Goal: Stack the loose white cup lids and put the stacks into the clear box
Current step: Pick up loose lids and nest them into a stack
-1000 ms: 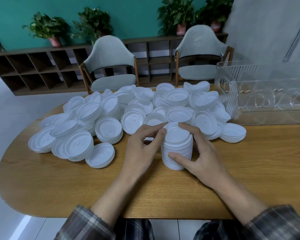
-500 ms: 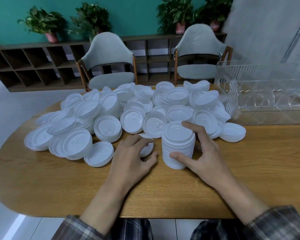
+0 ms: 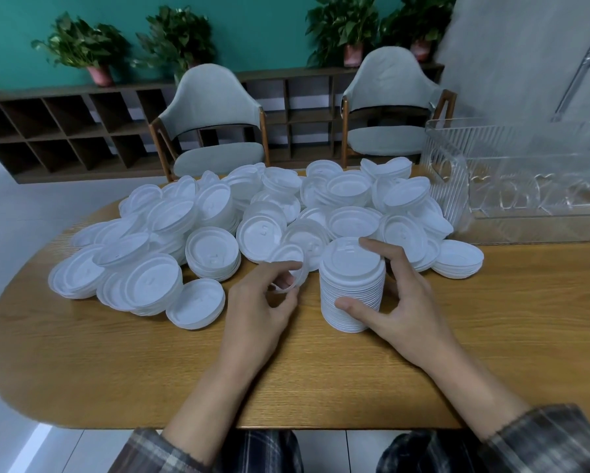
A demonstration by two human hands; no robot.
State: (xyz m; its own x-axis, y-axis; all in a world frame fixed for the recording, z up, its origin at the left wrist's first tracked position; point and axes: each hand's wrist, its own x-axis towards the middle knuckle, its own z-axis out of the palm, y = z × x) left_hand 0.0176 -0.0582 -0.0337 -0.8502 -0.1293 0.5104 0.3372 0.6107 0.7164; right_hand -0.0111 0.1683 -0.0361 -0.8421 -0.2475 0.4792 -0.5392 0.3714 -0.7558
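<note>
Change: left hand (image 3: 262,302) has tipped one lid (image 3: 291,256) up off the table (image 3: 116,363); half a second ago it lay flat under the fingers.
Head view, left hand: fingers and thumb curl round the lid's rim and hold it tilted, just left of the stack (image 3: 353,288).
Right hand (image 3: 406,308): clasps the stack, with the thumb on its near side and the fingers over its top and far side.
Stack: upright ribbed column of thin white plastic discs, standing on the table.
Pile (image 3: 211,230): loose round lids with raised rims, some nested, spread behind and left of the hands.
Writing: small embossed marks on the lid tops, too faint to read.
Box (image 3: 525,186): clear with fluted walls, far right on the table, just beside the pile.
Table: oval, with a wood-grain top.
</note>
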